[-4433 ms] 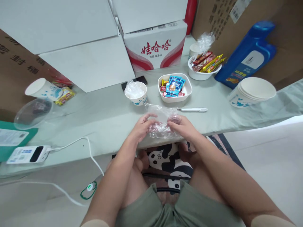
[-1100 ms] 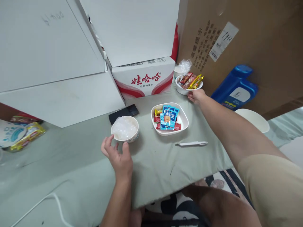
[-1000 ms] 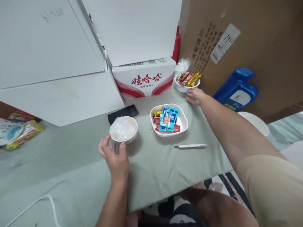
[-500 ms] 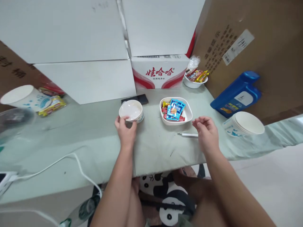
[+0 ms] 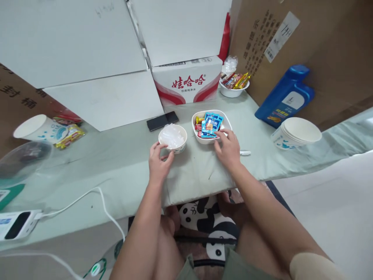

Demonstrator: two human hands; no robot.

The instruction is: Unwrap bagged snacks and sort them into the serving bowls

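My left hand is at the near left side of a small white paper bowl, its index finger at the rim and thumb low on the outside. Crumpled clear plastic fills the bowl and sticks up above its rim. My right hand grips the near edge of a squarish white bowl, fingers over the rim and thumb outside. Blue snack packets and red and yellow wrapped ones lie in this bowl, partly hidden by my fingers. A white pen pokes out beside my right hand.
A black phone lies behind the paper bowl. Stacked paper bowls and a blue bottle stand right. At the back are a water carton and a candy bowl. A white cable crosses the left front.
My right hand has moved left onto the squarish bowl's edge. My left hand and the paper bowl have shifted right, and the plastic now bulges above the rim.
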